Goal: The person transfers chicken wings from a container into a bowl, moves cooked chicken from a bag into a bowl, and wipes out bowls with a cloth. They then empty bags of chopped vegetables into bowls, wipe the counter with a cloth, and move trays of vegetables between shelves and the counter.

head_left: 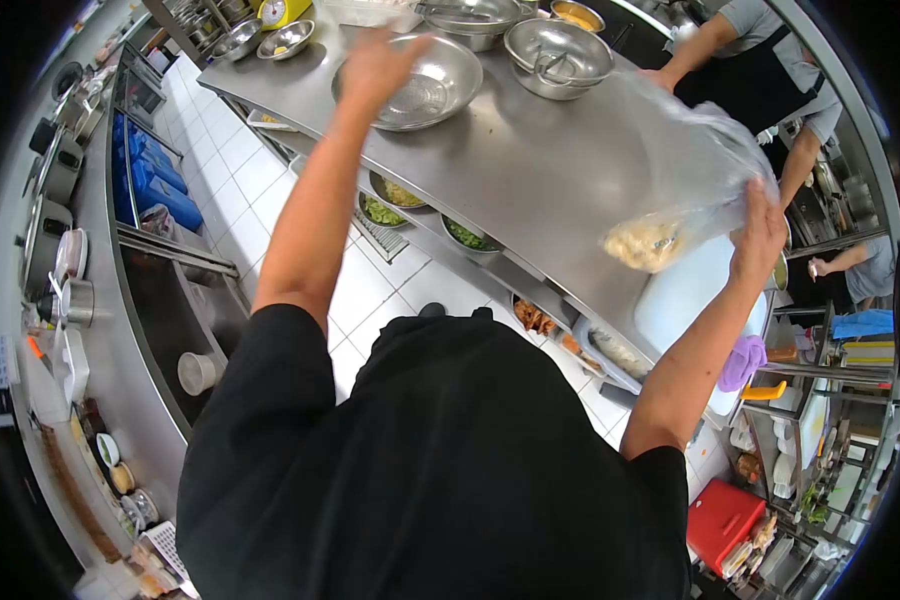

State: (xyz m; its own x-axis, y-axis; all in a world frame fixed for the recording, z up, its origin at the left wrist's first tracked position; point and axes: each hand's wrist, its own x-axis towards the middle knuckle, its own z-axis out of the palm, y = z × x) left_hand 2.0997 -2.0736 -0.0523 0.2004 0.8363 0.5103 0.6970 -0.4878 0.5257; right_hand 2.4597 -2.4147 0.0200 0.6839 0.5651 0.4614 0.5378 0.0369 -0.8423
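Observation:
My right hand (760,235) grips the upper part of a clear plastic bag (705,150). Pale yellow food pieces (645,243) lie in the bag's lower end, close to the steel counter; their kind is not clear. Over the rim of a wide perforated steel colander (432,88), my left hand (378,68) is reaching out, somewhat blurred, with its fingers apart and nothing seen in them. Right of the colander stands a steel bowl (560,50) with a wire utensil (555,72) in it.
A white cutting board (685,290) and a purple cloth (740,362) are at the counter's right end. Bowls of chopped greens (382,212) sit on the shelf below. Another person's arm (705,50) reaches in across the counter. A yellow scale (282,12) stands at the far left.

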